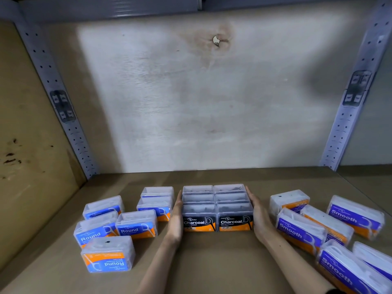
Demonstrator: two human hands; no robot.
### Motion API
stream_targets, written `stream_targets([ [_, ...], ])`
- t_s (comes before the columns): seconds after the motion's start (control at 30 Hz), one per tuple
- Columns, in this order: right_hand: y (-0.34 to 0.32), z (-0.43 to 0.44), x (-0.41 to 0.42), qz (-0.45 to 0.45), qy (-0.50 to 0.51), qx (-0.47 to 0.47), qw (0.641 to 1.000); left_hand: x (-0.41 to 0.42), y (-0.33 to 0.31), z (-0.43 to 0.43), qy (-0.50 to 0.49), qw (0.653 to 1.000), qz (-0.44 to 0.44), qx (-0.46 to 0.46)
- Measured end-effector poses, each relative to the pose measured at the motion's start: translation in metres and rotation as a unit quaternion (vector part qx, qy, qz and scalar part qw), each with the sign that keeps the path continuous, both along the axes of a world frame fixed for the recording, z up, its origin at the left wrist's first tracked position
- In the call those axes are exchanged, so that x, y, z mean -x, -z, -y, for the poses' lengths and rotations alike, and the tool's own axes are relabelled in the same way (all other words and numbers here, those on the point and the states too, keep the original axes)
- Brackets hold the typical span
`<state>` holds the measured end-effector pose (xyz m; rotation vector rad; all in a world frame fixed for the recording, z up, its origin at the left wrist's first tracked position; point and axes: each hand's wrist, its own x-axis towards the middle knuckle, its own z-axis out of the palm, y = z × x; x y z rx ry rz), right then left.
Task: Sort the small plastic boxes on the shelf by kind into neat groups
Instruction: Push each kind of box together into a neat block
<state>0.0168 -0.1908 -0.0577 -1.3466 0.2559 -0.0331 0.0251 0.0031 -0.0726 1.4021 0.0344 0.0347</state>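
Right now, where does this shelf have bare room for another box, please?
Bare: the strip between the boxes and the back wall, and the shelf front before the Charcoal block, between the forearms. Crowded: Round boxes left, Smooth boxes right.

Readable labels: "Charcoal", with small "Dental Flosser" under it, on the two near black boxes (198,223) in the middle. "Round" on the blue boxes (132,230) at left; the nearest blue box (110,263) shows it upside down. "Smooth" on the purple boxes (294,230) at right. Finer print is too blurred to read.
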Motion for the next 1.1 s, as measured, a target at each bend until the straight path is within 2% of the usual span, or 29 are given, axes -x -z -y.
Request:
stream_targets([
  [0.27,0.000,-0.001,0.000,0.009,0.010,0.020,1.000,-0.001,-0.001,0.000,-0.009,1.000,-0.018,-0.018],
  [0.37,-0.002,-0.001,0.001,0.012,0.021,0.049,0.998,0.001,-0.003,-0.004,-0.009,0.997,-0.012,-0.072],
  [0.43,-0.003,0.001,0.003,0.023,0.037,0.118,0.992,0.004,-0.006,-0.007,-0.015,0.990,0.008,-0.138],
  [0.5,-0.005,0.004,0.007,0.073,0.071,0.233,0.967,0.006,-0.010,-0.008,-0.027,0.982,0.041,-0.184],
  [0.6,-0.014,0.009,0.013,0.177,0.093,0.373,0.906,0.010,-0.021,-0.008,-0.029,0.966,0.105,-0.236],
  [0.73,-0.025,0.017,0.015,0.239,-0.013,0.506,0.829,0.009,-0.032,-0.015,0.006,0.892,0.209,-0.401],
  [0.93,-0.041,0.019,0.026,0.206,-0.187,0.615,0.738,0.015,-0.044,-0.022,0.126,0.808,0.246,-0.521],
  [1.1,-0.042,0.013,0.028,0.169,-0.220,0.674,0.685,0.017,-0.051,-0.023,0.162,0.763,0.228,-0.582],
])
